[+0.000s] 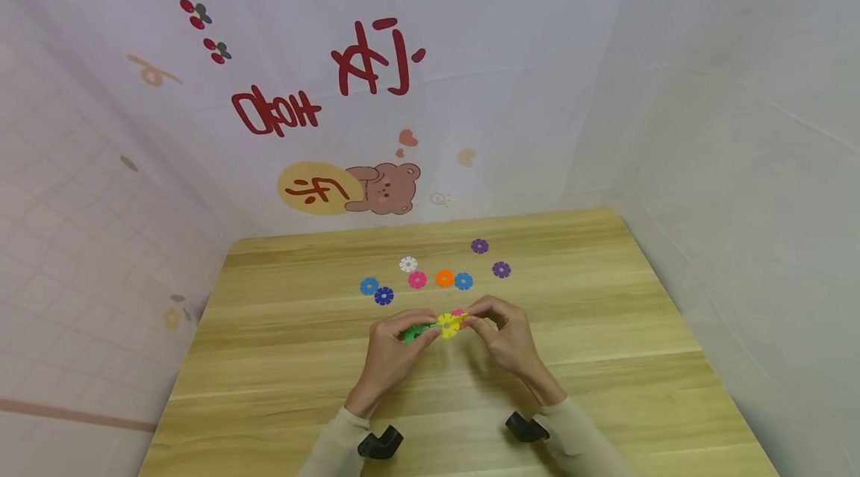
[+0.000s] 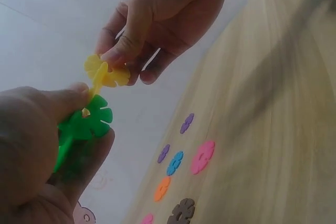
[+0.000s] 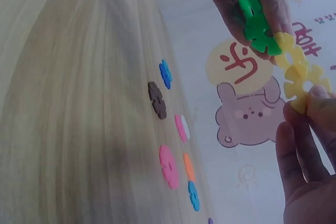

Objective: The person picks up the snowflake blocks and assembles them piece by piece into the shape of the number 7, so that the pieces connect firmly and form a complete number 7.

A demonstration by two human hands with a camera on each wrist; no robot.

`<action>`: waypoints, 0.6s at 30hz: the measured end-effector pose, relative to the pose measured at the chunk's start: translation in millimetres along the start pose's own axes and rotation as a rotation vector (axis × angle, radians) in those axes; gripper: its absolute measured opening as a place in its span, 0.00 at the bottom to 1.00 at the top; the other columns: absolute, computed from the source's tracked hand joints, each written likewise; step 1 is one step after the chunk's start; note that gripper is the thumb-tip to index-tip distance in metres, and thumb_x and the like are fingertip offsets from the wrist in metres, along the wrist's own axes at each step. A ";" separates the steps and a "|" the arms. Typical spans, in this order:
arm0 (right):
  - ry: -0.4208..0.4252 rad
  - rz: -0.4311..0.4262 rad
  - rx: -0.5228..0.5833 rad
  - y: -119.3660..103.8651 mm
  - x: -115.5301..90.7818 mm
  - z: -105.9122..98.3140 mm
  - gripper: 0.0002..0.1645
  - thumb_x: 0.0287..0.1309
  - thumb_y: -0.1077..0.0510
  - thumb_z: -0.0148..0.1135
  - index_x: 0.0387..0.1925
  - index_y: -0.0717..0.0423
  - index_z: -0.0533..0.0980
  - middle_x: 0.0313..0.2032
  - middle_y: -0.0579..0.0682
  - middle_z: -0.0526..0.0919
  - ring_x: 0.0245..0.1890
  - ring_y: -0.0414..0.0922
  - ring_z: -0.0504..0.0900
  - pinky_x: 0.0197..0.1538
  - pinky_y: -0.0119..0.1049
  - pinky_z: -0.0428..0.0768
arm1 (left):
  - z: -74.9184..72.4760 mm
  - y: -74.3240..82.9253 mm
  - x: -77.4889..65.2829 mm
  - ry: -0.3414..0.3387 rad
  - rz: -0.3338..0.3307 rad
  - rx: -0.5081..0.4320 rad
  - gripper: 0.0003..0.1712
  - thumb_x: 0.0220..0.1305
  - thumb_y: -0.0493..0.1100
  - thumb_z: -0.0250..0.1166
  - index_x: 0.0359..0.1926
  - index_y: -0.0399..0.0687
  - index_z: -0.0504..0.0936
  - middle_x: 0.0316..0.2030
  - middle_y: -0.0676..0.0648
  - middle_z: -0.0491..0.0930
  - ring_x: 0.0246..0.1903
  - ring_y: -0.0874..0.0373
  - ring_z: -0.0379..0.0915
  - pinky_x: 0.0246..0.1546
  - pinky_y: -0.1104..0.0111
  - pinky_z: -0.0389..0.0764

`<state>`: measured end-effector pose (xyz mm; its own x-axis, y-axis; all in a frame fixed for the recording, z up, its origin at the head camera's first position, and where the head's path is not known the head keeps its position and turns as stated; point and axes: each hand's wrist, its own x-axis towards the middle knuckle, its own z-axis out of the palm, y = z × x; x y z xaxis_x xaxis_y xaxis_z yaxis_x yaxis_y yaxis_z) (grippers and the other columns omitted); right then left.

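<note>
Above the tabletop, my left hand (image 1: 395, 348) pinches a green notched plastic disc (image 2: 100, 115), and more green shows between its thumb and fingers. A yellow notched disc (image 1: 446, 326) is slotted to the green end of this chain. Crossing it is a second yellow disc (image 3: 306, 88), pinched at its edge between the thumb and fingers of my right hand (image 1: 508, 337). The linked pieces thus bridge both hands. Beneath them lie a pink disc (image 2: 203, 157) and a brown disc (image 3: 156, 100) on the wood; in the head view the brown one is hidden.
Loose discs lie farther back on the wooden table (image 1: 282, 357): white (image 1: 407, 264), orange (image 1: 444, 278), dark blue (image 1: 384, 295), purple (image 1: 501, 269) and several others. A printed cloth (image 1: 510, 126) hangs behind the table. Black wrist mounts (image 1: 381, 443) sit by the sleeves.
</note>
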<state>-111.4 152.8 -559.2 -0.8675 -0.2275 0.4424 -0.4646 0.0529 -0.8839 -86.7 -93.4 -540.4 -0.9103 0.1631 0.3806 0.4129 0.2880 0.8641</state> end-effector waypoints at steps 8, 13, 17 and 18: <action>-0.019 -0.031 -0.022 3.3 -0.3 -3.1 0.11 0.70 0.76 0.71 0.46 0.60 0.88 0.42 0.61 0.93 0.42 0.49 0.93 0.55 0.31 0.93 | -0.2 1.1 1.2 -0.061 0.014 0.072 0.17 0.67 0.40 0.84 0.55 0.47 0.95 0.58 0.48 0.95 0.56 0.48 0.94 0.58 0.64 0.94; -0.072 -0.049 -0.017 2.4 0.0 1.1 0.12 0.71 0.75 0.70 0.46 0.58 0.88 0.44 0.63 0.93 0.48 0.43 0.93 0.58 0.31 0.93 | 0.3 2.4 3.2 -0.089 0.071 0.097 0.16 0.69 0.41 0.83 0.55 0.43 0.94 0.59 0.46 0.94 0.54 0.47 0.94 0.55 0.56 0.96; -0.111 -0.061 -0.034 0.8 -0.8 6.6 0.11 0.72 0.73 0.70 0.46 0.57 0.89 0.44 0.62 0.94 0.50 0.49 0.94 0.61 0.31 0.92 | 2.0 2.4 3.6 -0.108 0.089 0.085 0.10 0.70 0.40 0.82 0.50 0.46 0.96 0.55 0.46 0.95 0.53 0.47 0.94 0.51 0.52 0.97; -0.117 -0.055 -0.035 0.5 -1.2 8.0 0.11 0.72 0.72 0.71 0.46 0.56 0.89 0.45 0.61 0.94 0.51 0.49 0.94 0.61 0.31 0.91 | 2.2 2.5 3.6 -0.113 0.084 0.077 0.09 0.70 0.40 0.82 0.49 0.46 0.96 0.54 0.46 0.95 0.53 0.47 0.94 0.51 0.52 0.97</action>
<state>-109.2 145.3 -561.4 -0.8150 -0.3423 0.4675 -0.5187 0.0712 -0.8520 -88.8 -90.0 -537.6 -0.8651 0.2930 0.4072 0.4923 0.3401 0.8012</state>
